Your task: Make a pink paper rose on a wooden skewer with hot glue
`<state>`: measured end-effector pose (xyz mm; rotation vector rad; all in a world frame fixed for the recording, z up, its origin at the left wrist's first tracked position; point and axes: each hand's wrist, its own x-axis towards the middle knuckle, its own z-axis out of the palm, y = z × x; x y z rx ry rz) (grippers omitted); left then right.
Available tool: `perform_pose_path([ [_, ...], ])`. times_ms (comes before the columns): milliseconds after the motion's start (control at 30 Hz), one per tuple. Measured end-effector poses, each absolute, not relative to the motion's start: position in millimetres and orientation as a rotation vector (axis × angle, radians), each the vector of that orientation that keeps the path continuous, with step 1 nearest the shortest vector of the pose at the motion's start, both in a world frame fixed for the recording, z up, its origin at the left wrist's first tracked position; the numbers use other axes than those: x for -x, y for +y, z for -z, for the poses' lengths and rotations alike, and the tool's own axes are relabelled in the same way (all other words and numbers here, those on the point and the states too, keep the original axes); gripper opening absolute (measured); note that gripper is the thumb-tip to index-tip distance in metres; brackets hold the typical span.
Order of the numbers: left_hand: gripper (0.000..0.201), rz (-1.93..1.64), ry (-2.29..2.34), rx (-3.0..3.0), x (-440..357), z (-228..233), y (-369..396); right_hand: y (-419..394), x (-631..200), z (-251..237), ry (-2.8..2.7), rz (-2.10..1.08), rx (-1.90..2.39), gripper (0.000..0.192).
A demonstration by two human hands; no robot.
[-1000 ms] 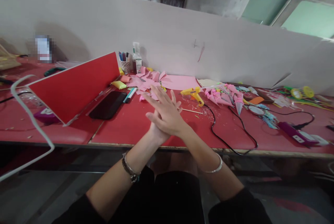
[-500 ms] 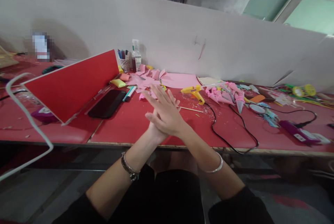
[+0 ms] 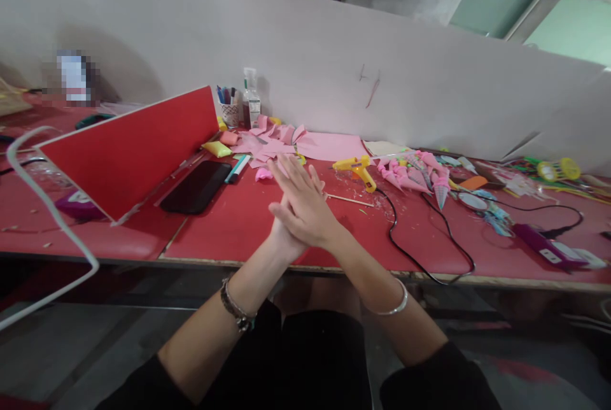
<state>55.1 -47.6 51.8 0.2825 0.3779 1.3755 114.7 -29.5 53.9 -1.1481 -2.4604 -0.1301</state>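
Palm against palm, my two hands meet above the front middle of the red table (image 3: 248,232). Uppermost is my right hand (image 3: 305,206), its fingers stretched out flat and slanting up to the left. Beneath it lies my left hand (image 3: 283,233), mostly covered, with a few straight fingertips showing past the right hand's edge. Whether anything sits between the palms is hidden. Just beyond the fingers are a small pink lump (image 3: 263,174), which looks like soft clay, and a thin wooden stick (image 3: 351,199).
A red board (image 3: 138,149) stands tilted at left beside a black phone (image 3: 196,187) and markers (image 3: 237,169). Pink paper scraps (image 3: 267,142) lie behind. To the right are a yellow glue gun (image 3: 356,168) with its black cord, pink cones (image 3: 415,171) and a purple power strip (image 3: 547,247).
My right hand has slid slightly over the left, its fingertips shifting a little to the right and its fingers drawing closer together. The pink lump shows more fully. The camera view has tilted slightly.
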Motion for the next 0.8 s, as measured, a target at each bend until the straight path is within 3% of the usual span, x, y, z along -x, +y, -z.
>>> perform_pose_path([
  [133,0.047,-1.181,0.451,-0.249,-42.8,-55.6,-43.1,-18.6,-124.0,-48.1,-2.424,0.083,1.194,0.059],
  [333,0.059,-1.386,0.567,-0.262,-36.5,-50.2,-31.3,-34.1,-122.8,-34.4,-2.534,-0.017,0.999,0.070],
  [567,0.039,-1.272,0.478,-0.271,-50.3,-41.3,-38.2,-16.5,-123.5,-41.9,-2.463,0.025,1.143,0.065],
  [800,0.052,-1.357,0.375,-0.278,-29.4,-52.3,-33.1,-34.5,-126.3,-38.6,-2.575,0.028,0.982,0.072],
])
